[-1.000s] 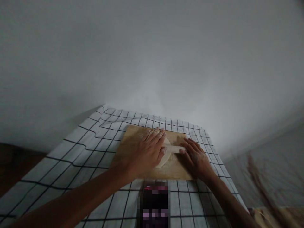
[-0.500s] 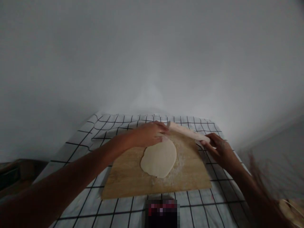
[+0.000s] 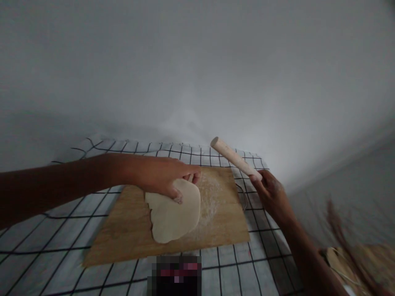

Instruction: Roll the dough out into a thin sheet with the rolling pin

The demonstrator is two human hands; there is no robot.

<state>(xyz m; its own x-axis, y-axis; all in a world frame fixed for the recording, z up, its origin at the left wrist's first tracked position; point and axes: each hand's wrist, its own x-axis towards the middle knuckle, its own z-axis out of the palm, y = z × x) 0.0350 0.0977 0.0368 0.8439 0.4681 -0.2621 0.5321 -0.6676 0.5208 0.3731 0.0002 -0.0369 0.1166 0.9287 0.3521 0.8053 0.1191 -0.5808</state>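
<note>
A flat, uneven round of pale rolled dough lies on a wooden board. My left hand reaches across its far side, with the thumb on top and the fingers curled around the far edge, gripping it. The fingertips under the dough are partly hidden. My right hand is closed around one end of a wooden rolling pin. That pin is raised off the board beyond its right side, its free end pointing up and left.
White flour dusts the board's right part. Beneath the board is a white cloth with a black grid. A pale wall rises behind the table. A pixelated dark shape stands at the near edge, and blurred reddish strands hang at right.
My left hand has moved from the dough's far edge to a grip over it, and the dough looks stretched. The rolling pin is lifted higher. The whole view has shifted.
</note>
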